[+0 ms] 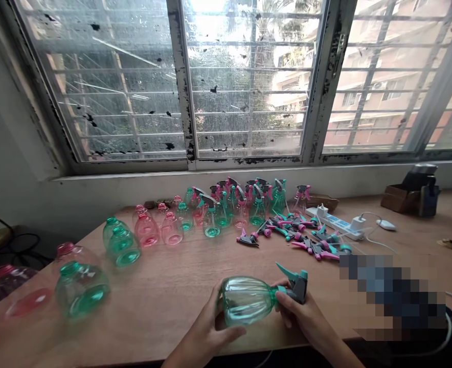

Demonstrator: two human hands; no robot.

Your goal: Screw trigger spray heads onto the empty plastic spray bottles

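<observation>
A clear green spray bottle (245, 299) lies on its side near the front edge of the wooden table (183, 276). My left hand (210, 332) is wrapped round the bottle's body. My right hand (300, 314) is closed on the neck and the grey-and-teal trigger head (295, 283) fitted to it. A loose heap of pink and teal trigger heads (298, 235) lies further back, right of centre.
Open green and pink bottles (122, 245) without heads stand at the left and back left. Assembled spray bottles (241, 204) cluster under the window. A white power strip (337, 222), cables and a brown box (402, 197) lie at the right; a blurred patch (394, 296) covers the front right.
</observation>
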